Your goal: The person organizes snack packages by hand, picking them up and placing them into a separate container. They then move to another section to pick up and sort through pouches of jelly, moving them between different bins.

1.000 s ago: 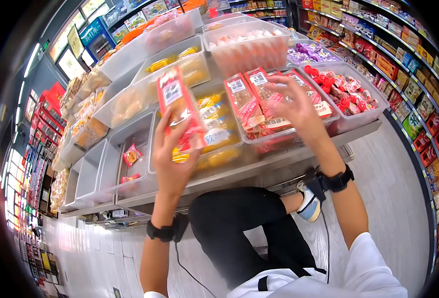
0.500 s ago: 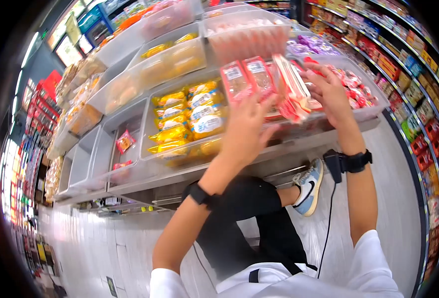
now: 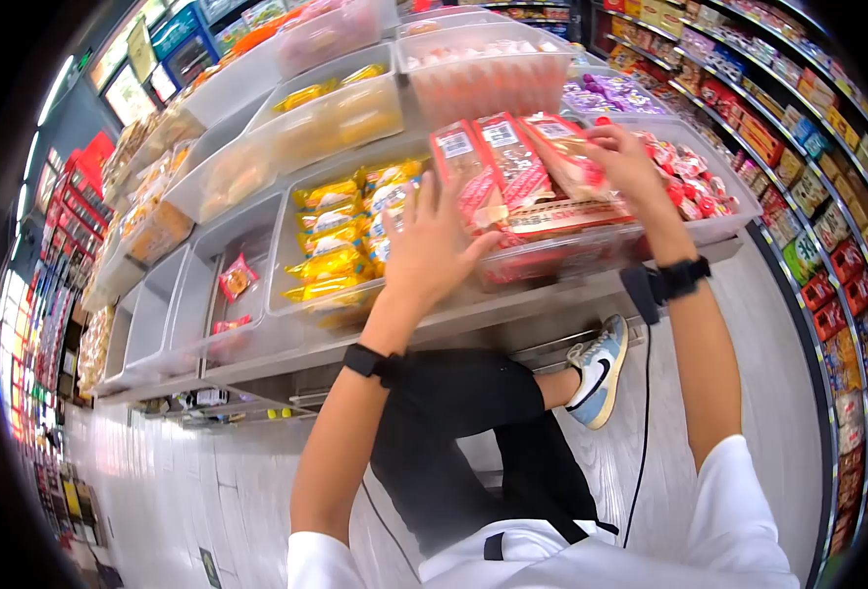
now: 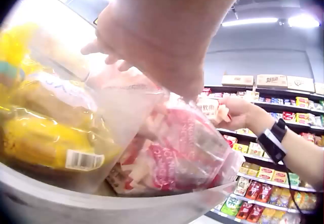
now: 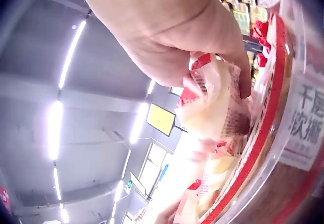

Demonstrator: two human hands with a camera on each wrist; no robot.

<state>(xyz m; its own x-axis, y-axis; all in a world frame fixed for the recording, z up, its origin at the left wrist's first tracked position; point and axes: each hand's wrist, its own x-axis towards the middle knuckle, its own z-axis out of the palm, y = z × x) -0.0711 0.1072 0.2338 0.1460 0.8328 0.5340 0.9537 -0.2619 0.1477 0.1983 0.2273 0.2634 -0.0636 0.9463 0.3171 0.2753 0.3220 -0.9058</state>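
Note:
The right hand pinches the right end of a red and cream bread packet at the right side of the clear bin. In the right wrist view the thumb and fingers of the right hand are round the crinkled wrapper. The left hand, fingers spread and holding nothing, hovers over the border between that bin and the bin of yellow packets. More red packets lie side by side in the bin, one lying crosswise along its front.
A bin of red-wrapped sweets is on the right, with purple sweets behind. On the left stands a bin with a few small red packets. Stacked bins rise behind; shelves line the right side.
The left hand no longer holds the red packet; it went right to the red packets' bin, then drew back left. The right hand now pinches a packet, and one lies crosswise at the front.

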